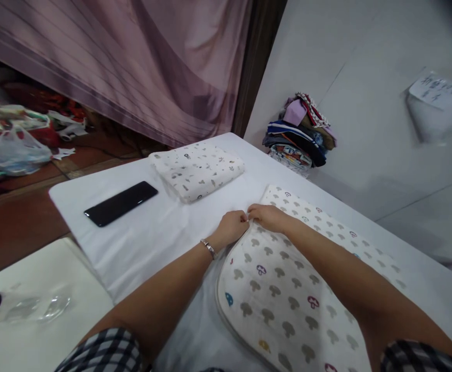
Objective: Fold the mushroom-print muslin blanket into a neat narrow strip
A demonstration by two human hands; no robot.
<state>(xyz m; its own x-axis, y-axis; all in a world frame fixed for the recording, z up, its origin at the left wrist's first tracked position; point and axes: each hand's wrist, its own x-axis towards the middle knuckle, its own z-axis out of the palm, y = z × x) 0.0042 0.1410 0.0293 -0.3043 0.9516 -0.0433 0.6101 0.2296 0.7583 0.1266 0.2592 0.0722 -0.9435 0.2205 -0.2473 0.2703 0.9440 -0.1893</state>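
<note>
A white cloth with a mushroom print (276, 289) lies spread over the near right part of the table, with a bound, rounded edge. My left hand (233, 226) is closed in a pinch at the edge of this cloth, a bracelet on its wrist. Right beside it, my right hand (266, 216) pinches the same edge, fingertips nearly touching the left ones. Behind my right forearm, part of the cloth runs on along the table's far side. The exact grip of the fingertips is too small to make out.
A folded printed cloth (200, 170) and a black phone (121, 203) lie on the white table (140, 263). Folded clothes (299, 134) are stacked by the wall. At left stand a pale surface with a clear bottle (35, 307) and a plastic bag (16, 152) on the floor.
</note>
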